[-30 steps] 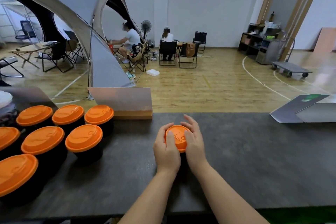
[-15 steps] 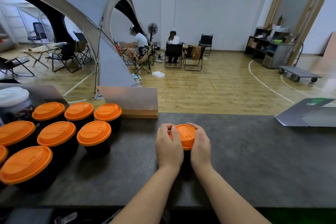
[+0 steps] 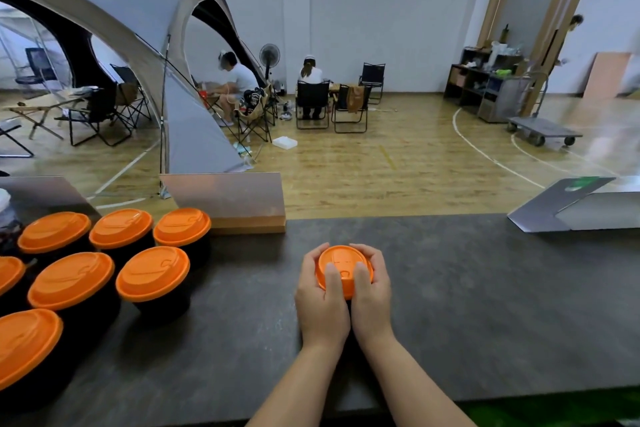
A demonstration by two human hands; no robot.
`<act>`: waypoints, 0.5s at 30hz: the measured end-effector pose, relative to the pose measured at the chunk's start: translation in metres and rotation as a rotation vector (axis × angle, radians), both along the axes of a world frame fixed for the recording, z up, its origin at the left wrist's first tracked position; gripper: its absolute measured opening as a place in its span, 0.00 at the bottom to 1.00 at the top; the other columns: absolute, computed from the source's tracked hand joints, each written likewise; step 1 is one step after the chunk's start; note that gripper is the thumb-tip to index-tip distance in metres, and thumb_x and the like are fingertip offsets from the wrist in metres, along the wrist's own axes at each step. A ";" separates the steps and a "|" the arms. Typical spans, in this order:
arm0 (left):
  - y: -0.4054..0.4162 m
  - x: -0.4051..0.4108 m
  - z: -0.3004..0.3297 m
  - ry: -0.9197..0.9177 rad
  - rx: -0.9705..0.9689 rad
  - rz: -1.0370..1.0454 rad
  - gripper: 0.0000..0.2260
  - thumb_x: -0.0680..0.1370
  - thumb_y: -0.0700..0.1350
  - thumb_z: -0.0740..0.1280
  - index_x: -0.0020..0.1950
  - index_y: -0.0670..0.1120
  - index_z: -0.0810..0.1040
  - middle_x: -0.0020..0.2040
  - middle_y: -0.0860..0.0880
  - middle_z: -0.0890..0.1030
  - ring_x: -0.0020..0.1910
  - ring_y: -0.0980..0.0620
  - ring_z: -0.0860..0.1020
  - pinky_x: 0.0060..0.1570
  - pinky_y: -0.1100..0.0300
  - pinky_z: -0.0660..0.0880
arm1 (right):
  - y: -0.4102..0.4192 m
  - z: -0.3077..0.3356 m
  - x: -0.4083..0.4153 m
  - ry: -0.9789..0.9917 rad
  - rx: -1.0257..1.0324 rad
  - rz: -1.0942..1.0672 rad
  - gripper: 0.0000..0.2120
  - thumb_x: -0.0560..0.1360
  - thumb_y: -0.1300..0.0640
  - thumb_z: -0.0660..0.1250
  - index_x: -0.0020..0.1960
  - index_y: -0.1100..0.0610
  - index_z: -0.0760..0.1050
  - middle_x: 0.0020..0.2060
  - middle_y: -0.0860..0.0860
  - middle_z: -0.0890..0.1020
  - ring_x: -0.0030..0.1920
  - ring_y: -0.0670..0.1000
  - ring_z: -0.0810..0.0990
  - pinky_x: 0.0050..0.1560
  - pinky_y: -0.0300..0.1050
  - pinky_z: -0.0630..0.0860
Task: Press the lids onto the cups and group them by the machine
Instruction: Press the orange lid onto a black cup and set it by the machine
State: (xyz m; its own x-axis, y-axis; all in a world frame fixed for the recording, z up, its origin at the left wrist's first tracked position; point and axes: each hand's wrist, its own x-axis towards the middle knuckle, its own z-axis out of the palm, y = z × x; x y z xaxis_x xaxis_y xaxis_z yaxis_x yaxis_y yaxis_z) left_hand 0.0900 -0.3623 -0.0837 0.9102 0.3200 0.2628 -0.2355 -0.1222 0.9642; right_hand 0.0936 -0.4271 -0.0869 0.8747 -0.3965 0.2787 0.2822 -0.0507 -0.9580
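An orange lid (image 3: 343, 262) sits on a black cup in the middle of the dark counter (image 3: 485, 305); the cup's body is hidden by my hands. My left hand (image 3: 320, 302) wraps the lid's left side with its thumb on top. My right hand (image 3: 372, 298) curls round the right side, thumb pressing beside the other. Several black cups with orange lids (image 3: 152, 274) stand grouped at the counter's left. At the far left edge, part of a dark object with a white top (image 3: 5, 215) shows.
A metal sign on a wooden base (image 3: 239, 208) stands at the counter's back edge behind the grouped cups. A folded grey card (image 3: 568, 208) lies at the back right. Beyond the counter are a wooden floor, a grey tent, folding chairs and seated people.
My fingers have slid from over the lid to its sides, and both thumbs now press on top. The view has shifted slightly; the grouped cups stand unchanged.
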 end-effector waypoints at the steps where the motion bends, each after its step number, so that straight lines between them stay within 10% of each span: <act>1: 0.000 0.002 -0.003 -0.011 0.010 0.010 0.16 0.76 0.56 0.56 0.60 0.57 0.76 0.52 0.55 0.81 0.50 0.58 0.79 0.47 0.58 0.79 | -0.001 -0.002 0.002 -0.012 -0.008 0.003 0.16 0.69 0.42 0.59 0.54 0.45 0.75 0.48 0.44 0.81 0.49 0.46 0.80 0.45 0.45 0.81; 15: 0.010 -0.004 0.001 0.002 0.051 -0.109 0.22 0.80 0.61 0.48 0.65 0.57 0.73 0.59 0.53 0.80 0.55 0.56 0.79 0.54 0.60 0.77 | -0.002 0.001 0.004 -0.046 -0.070 -0.032 0.15 0.70 0.42 0.57 0.51 0.45 0.75 0.46 0.45 0.81 0.45 0.42 0.79 0.45 0.38 0.76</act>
State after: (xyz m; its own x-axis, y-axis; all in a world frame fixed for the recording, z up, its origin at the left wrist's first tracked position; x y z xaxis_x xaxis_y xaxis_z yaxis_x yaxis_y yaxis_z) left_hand 0.0860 -0.3524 -0.0831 0.9393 0.2057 0.2747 -0.2483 -0.1451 0.9577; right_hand 0.0975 -0.4296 -0.0864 0.8477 -0.4021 0.3461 0.3228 -0.1269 -0.9379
